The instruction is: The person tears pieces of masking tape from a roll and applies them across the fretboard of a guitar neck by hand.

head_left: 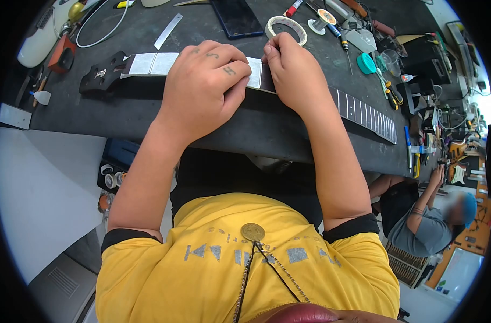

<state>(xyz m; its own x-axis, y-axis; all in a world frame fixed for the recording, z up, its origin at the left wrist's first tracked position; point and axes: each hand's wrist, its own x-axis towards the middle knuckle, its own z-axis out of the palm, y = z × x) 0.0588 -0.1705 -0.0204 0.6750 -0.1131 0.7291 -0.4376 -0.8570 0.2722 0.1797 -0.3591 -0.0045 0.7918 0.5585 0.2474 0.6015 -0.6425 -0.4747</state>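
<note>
A guitar neck lies across the bench, its dark headstock at the left and its bare frets at the right. Pale masking tape covers the fretboard from the nut end to between my hands. My left hand is closed over the taped part, fingers curled and thumb along the near side. Just past the tape's right end, my right hand rests at the fretboard with thumb and forefinger pinched together. Whatever is between those fingertips is too small to make out.
Behind the neck lie a metal strip, a phone, a tape roll and a solder spool. A screwdriver and a turquoise container sit to the right. Another person works at the far right.
</note>
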